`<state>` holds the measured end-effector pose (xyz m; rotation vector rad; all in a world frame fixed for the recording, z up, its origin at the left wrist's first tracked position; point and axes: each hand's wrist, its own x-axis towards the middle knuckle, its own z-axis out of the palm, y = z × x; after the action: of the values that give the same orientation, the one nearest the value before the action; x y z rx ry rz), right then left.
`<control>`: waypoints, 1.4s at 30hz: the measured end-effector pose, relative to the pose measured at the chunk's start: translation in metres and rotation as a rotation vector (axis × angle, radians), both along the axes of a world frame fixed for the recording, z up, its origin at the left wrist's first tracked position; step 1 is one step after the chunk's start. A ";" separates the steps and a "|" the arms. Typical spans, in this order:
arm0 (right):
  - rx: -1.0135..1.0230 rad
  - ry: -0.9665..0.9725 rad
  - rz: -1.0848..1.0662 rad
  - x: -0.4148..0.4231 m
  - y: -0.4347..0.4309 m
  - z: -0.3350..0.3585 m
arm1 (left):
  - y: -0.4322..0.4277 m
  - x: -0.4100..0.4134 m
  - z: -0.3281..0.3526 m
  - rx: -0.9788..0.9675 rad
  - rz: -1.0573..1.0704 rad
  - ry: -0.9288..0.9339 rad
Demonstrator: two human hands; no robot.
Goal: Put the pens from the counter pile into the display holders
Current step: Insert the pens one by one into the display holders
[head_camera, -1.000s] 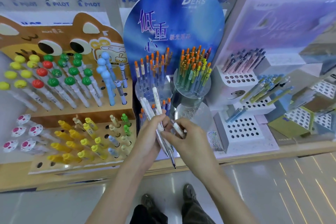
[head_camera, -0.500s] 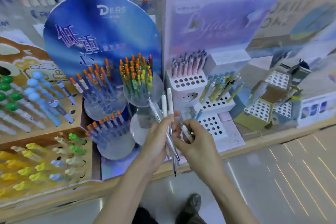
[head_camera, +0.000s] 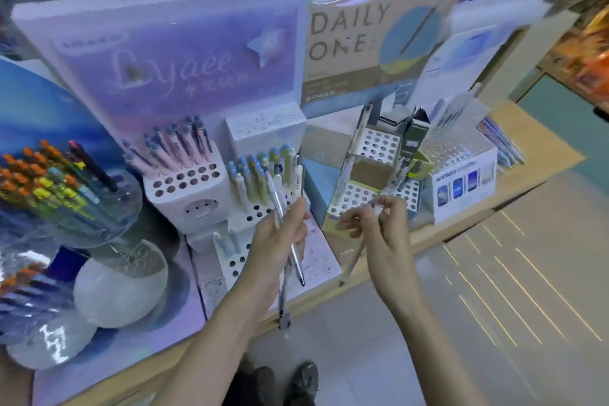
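Note:
My left hand [head_camera: 280, 237] grips a small bundle of pale pens [head_camera: 286, 217], tips down, in front of a white stepped holder [head_camera: 184, 198] with round holes. Pink pens [head_camera: 174, 148] stand in its top tier and blue-capped pens [head_camera: 253, 175] in the middle tier. My right hand [head_camera: 379, 224] pinches one pale pen [head_camera: 352, 260] by its upper end, tip hanging down. It hovers just in front of a yellow-edged cardboard holder [head_camera: 356, 198] with white perforated trays, where a few pens stand.
A blue round display with clear cups of orange and yellow pens [head_camera: 56, 188] stands at left. A white box holder [head_camera: 461, 188] sits at right on the wooden shelf [head_camera: 540, 155]. Signboards rise behind. My shoes [head_camera: 303, 379] show on the tiled floor below.
The view has swung right, so the white and cardboard holders are now central. My right hand has pulled one pen out of the bundle and moved apart from my left hand.

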<state>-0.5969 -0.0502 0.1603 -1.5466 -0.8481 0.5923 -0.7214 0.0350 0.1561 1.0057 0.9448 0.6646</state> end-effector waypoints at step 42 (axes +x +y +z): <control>0.018 -0.516 0.343 0.207 0.162 0.014 | 0.037 0.132 -0.003 0.101 0.387 0.132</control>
<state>-0.3898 0.1113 0.1743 -1.5718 -1.5268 0.4253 -0.5897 0.0720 0.1531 0.9724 1.2484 0.9851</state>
